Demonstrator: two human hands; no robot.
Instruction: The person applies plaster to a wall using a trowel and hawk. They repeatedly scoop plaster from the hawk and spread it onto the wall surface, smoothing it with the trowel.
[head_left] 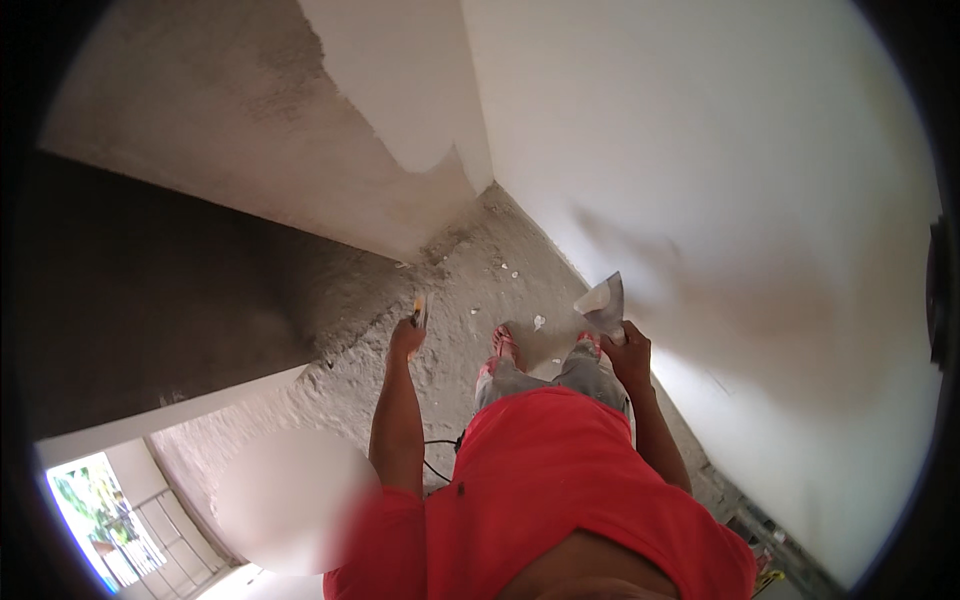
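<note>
My right hand (pixel 629 356) is closed round the handle of a wide putty knife (pixel 606 303), beside the white wall. The grey blade flares outward, and pale filler coats part of it. On the left, my left hand (pixel 406 340) grips a narrow tool (pixel 421 308) with an orange part and a greyish edge. It is seen nearly edge-on, so its kind is unclear. Both hands are held apart, well above the floor, and neither tool visibly touches a wall.
A smooth white wall (pixel 740 200) rises on the right. The facing wall (pixel 230 110) is partly coated white, with rough grey below. Rough concrete floor (pixel 470 270) holds white crumbs (pixel 539 322). A dark panel or opening (pixel 150 290) and a barred window (pixel 120 520) are left.
</note>
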